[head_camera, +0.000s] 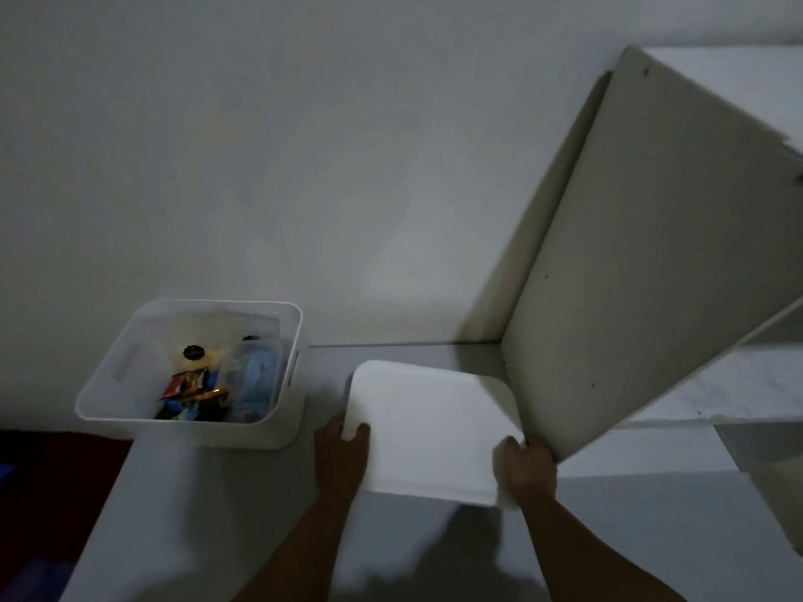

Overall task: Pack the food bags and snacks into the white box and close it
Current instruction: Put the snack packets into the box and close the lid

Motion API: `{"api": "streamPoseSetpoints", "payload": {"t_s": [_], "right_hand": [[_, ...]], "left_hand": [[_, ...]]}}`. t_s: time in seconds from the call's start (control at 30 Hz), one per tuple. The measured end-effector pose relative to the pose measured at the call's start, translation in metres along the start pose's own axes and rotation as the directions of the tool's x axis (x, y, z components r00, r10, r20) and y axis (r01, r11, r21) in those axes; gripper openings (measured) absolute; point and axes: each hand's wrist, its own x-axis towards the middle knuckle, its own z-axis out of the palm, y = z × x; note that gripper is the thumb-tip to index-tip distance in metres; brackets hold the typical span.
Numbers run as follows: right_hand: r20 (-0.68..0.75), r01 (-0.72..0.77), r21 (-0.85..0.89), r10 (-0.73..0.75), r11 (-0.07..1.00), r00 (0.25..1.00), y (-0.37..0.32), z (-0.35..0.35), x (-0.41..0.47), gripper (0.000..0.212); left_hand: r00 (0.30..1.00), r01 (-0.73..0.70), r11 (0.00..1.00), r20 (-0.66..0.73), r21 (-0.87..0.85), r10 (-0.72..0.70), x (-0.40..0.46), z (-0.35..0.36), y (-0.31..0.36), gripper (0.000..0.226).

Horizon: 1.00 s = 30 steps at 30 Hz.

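We see two hands hold a white lid (428, 432) flat over a pale surface (217, 514), beside an open white box (191, 371).

The left hand (341, 454) grips the lid's left edge, thumb curled over the top; the right hand (525, 464) grips its near right corner, fingers wrapped round the rim. We see the box standing well to the left of the lid, uncovered, with snack packets (191, 388) and a clear food bag (254, 380) inside. A white shelf unit (630, 275) leans at the right, close to the lid.
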Motion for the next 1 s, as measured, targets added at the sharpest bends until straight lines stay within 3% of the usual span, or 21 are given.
{"api": "streamPoseSetpoints", "payload": {"t_s": [0.1,0.2,0.37,0.5,0.77,0.87,1.0], "right_hand": [[-0.087,0.042,0.076,-0.036,0.996,0.996,-0.029,-0.004,-0.018,0.038],[-0.150,0.113,0.208,-0.083,0.972,0.985,-0.063,0.001,-0.048,0.040],[-0.125,0.203,0.348,-0.170,0.915,0.978,-0.112,0.037,-0.090,0.029],[-0.057,0.253,0.328,-0.249,0.910,0.967,-0.147,0.084,-0.130,0.030],[0.069,0.304,0.354,-0.349,0.884,0.935,-0.194,0.177,-0.190,0.035],[0.115,0.276,0.351,-0.334,0.895,0.936,-0.203,0.203,-0.201,0.040],[0.124,0.273,0.328,-0.328,0.904,0.937,-0.208,0.228,-0.208,0.039]], "left_hand": [[0.987,-0.157,0.988,0.014,-0.014,0.157,-0.002,-0.024,0.046,0.032],[0.975,-0.221,0.975,-0.001,-0.032,0.221,0.001,-0.060,0.080,0.033],[0.962,-0.258,0.966,-0.087,0.029,0.260,0.030,-0.139,0.097,0.036],[0.970,-0.203,0.979,-0.140,-0.011,0.199,0.056,-0.212,0.080,0.038],[0.965,-0.037,0.997,-0.257,0.075,0.055,0.109,-0.310,0.024,0.034],[0.979,0.016,0.994,-0.203,0.108,0.007,0.141,-0.329,-0.001,0.039],[0.997,-0.018,0.999,-0.078,-0.040,0.014,0.173,-0.340,-0.025,0.060]]}}
